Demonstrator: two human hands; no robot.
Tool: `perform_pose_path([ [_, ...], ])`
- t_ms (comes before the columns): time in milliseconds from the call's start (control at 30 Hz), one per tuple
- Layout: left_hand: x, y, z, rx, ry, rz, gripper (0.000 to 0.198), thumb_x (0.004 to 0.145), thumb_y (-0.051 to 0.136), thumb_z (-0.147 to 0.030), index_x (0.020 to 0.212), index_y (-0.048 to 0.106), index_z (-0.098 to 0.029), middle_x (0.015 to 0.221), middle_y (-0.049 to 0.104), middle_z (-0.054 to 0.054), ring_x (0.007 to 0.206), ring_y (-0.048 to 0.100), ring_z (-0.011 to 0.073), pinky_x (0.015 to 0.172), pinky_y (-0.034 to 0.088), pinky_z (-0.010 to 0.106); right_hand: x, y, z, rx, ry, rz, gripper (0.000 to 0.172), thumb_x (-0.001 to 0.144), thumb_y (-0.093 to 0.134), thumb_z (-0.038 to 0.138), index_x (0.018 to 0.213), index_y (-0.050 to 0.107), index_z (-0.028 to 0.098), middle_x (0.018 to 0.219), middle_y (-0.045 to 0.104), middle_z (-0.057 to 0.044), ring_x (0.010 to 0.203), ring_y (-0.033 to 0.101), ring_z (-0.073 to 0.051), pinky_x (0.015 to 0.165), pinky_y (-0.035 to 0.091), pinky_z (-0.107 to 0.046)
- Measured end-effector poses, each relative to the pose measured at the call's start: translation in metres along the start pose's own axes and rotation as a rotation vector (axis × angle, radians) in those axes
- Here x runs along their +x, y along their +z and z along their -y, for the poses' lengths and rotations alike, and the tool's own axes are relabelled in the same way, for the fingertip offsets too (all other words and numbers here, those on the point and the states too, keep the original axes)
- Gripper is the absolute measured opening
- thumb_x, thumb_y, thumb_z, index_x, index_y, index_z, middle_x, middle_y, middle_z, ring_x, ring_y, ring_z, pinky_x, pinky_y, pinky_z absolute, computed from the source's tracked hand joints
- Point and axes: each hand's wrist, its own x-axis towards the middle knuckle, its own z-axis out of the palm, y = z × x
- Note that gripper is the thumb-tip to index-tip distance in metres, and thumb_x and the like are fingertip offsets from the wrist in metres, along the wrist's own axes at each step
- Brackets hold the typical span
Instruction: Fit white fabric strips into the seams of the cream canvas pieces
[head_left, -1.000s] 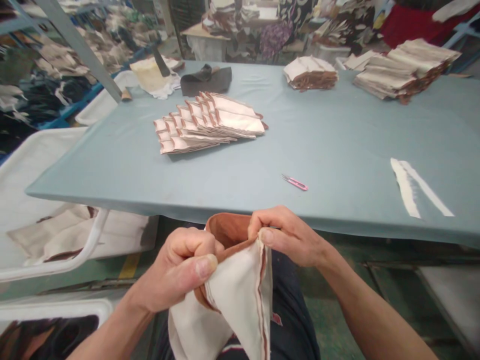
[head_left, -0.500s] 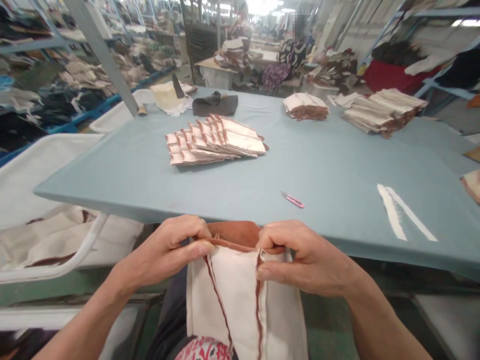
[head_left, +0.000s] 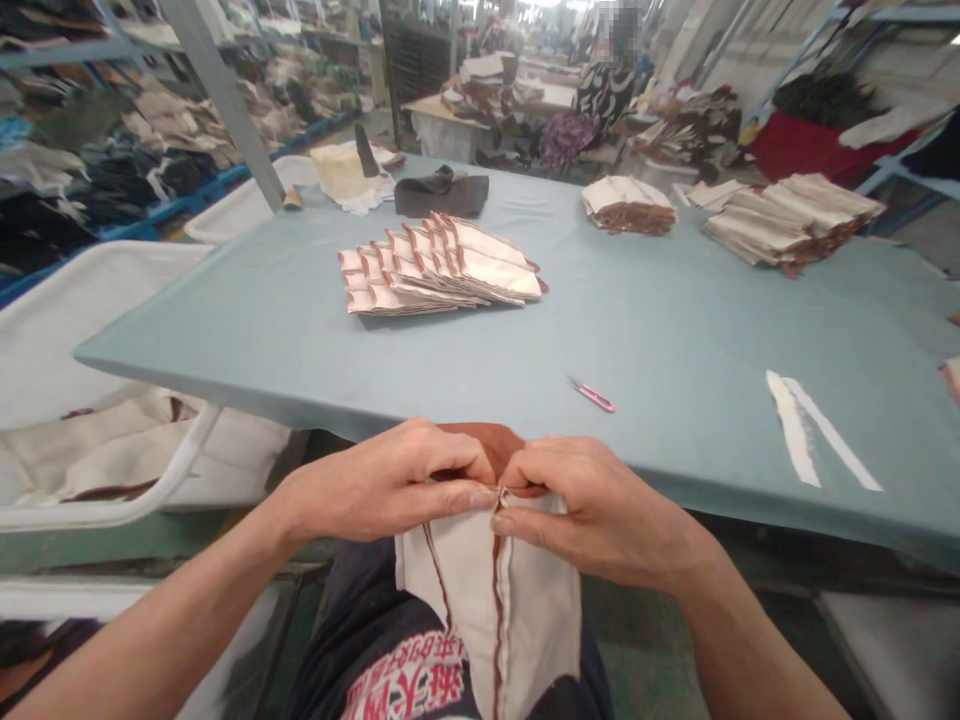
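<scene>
A cream fabric piece (head_left: 536, 610) with brown seams and a brown inner side hangs over my lap, just in front of the table edge. My left hand (head_left: 405, 475) pinches its top edge between thumb and fingers. Close beside it, my right hand (head_left: 600, 510) grips the same edge at the right-hand seam, thumb in front. The two thumbs nearly meet at that seam. Brown material (head_left: 487, 440) shows behind the fingers, whose tips are partly hidden inside the fold.
On the blue-green table (head_left: 300, 370) lie a fanned stack of cream pieces (head_left: 442, 265), pink thread snips (head_left: 591, 393), white strips (head_left: 817, 430), more stacks (head_left: 795, 220) and dark fabric (head_left: 442, 193). A white cart (head_left: 187, 460) stands left. Someone (head_left: 604, 95) is in the background.
My left hand has slid right along the top edge, up to my right hand at the seam. The cloth between them is bunched, and its lower left part has drawn in.
</scene>
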Motion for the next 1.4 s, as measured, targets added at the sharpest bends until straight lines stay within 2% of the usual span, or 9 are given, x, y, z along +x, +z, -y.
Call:
perform_pose_path([
  [233, -0.004, 0.021, -0.009, 0.338, -0.044, -0.111, 0.030, 0.110, 0.042, -0.023, 0.083, 0.054, -0.018, 0.076, 0.056, -0.002, 0.068, 0.050, 0.0141, 0.069, 0.036, 0.028, 0.002, 0.012, -0.012, 0.026, 0.041, -0.033, 0.020, 0.089, 0.076, 0.020, 0.078, 0.058, 0.019, 0.075, 0.066, 0.001, 0.070, 0.056, -0.014, 0.069, 0.037, -0.027],
  [333, -0.002, 0.027, -0.011, 0.356, -0.044, -0.131, 0.028, 0.110, 0.041, -0.022, 0.084, 0.053, -0.018, 0.079, 0.057, -0.002, 0.070, 0.051, 0.0146, 0.070, 0.035, 0.029, 0.003, 0.014, -0.012, 0.073, 0.107, -0.059, 0.019, 0.087, 0.074, 0.016, 0.082, 0.056, 0.019, 0.078, 0.066, 0.001, 0.073, 0.057, -0.015, 0.070, 0.037, -0.027],
  [567, 0.010, 0.029, 0.002, 0.032, -0.014, -0.166, 0.031, 0.108, 0.038, -0.021, 0.078, 0.046, -0.019, 0.071, 0.045, -0.006, 0.064, 0.042, 0.0107, 0.066, 0.034, 0.025, -0.002, 0.018, -0.020, 0.366, 0.124, -0.077, 0.015, 0.089, 0.067, 0.019, 0.084, 0.053, 0.021, 0.079, 0.061, 0.004, 0.071, 0.053, -0.013, 0.068, 0.037, -0.026],
  [800, 0.008, 0.043, 0.011, -0.301, -0.204, -0.232, 0.040, 0.107, 0.045, -0.039, 0.075, 0.052, -0.016, 0.072, 0.047, -0.004, 0.061, 0.040, 0.0099, 0.056, 0.033, 0.023, -0.003, 0.022, -0.024, 0.472, 0.067, -0.111, 0.015, 0.095, 0.058, 0.023, 0.082, 0.050, 0.022, 0.078, 0.060, 0.004, 0.068, 0.048, -0.012, 0.067, 0.038, -0.025],
  [1000, 0.011, 0.037, 0.005, -0.241, -0.196, -0.249, 0.044, 0.107, 0.043, -0.040, 0.069, 0.044, -0.018, 0.066, 0.040, -0.004, 0.058, 0.035, 0.0098, 0.053, 0.029, 0.023, 0.000, 0.026, -0.020, 0.266, 0.015, -0.206, 0.016, 0.094, 0.052, 0.021, 0.079, 0.047, 0.023, 0.073, 0.055, 0.003, 0.066, 0.049, -0.013, 0.067, 0.036, -0.027],
  [1133, 0.014, 0.032, 0.000, -0.254, -0.158, -0.222, 0.043, 0.107, 0.042, -0.036, 0.068, 0.040, -0.019, 0.065, 0.036, -0.005, 0.058, 0.033, 0.0100, 0.054, 0.030, 0.023, 0.002, 0.028, -0.019, 0.283, 0.016, -0.258, 0.020, 0.085, 0.055, 0.019, 0.072, 0.041, 0.023, 0.064, 0.047, 0.007, 0.059, 0.041, -0.011, 0.061, 0.032, -0.026],
  [1200, 0.014, 0.033, -0.001, -0.271, -0.149, -0.212, 0.043, 0.107, 0.043, -0.039, 0.069, 0.044, -0.018, 0.065, 0.039, -0.004, 0.059, 0.035, 0.0104, 0.055, 0.031, 0.023, 0.002, 0.028, -0.019, 0.317, 0.044, -0.244, 0.022, 0.083, 0.057, 0.020, 0.070, 0.040, 0.023, 0.063, 0.045, 0.007, 0.058, 0.038, -0.010, 0.059, 0.031, -0.025],
  [1300, 0.013, 0.035, 0.001, -0.370, -0.150, -0.197, 0.044, 0.102, 0.057, -0.048, 0.072, 0.054, -0.016, 0.065, 0.049, -0.003, 0.060, 0.040, 0.0105, 0.055, 0.033, 0.023, 0.001, 0.025, -0.018, 0.417, 0.095, -0.171, 0.022, 0.085, 0.061, 0.022, 0.069, 0.045, 0.021, 0.064, 0.046, 0.007, 0.058, 0.039, -0.009, 0.056, 0.031, -0.023],
  [1400, 0.010, 0.037, 0.005, -0.466, -0.170, -0.192, 0.047, 0.096, 0.067, -0.053, 0.071, 0.059, -0.014, 0.064, 0.050, -0.003, 0.058, 0.039, 0.0096, 0.053, 0.032, 0.022, 0.000, 0.024, -0.018, 0.552, 0.118, -0.101, 0.023, 0.089, 0.062, 0.025, 0.070, 0.050, 0.020, 0.064, 0.048, 0.007, 0.057, 0.039, -0.008, 0.053, 0.030, -0.022],
])
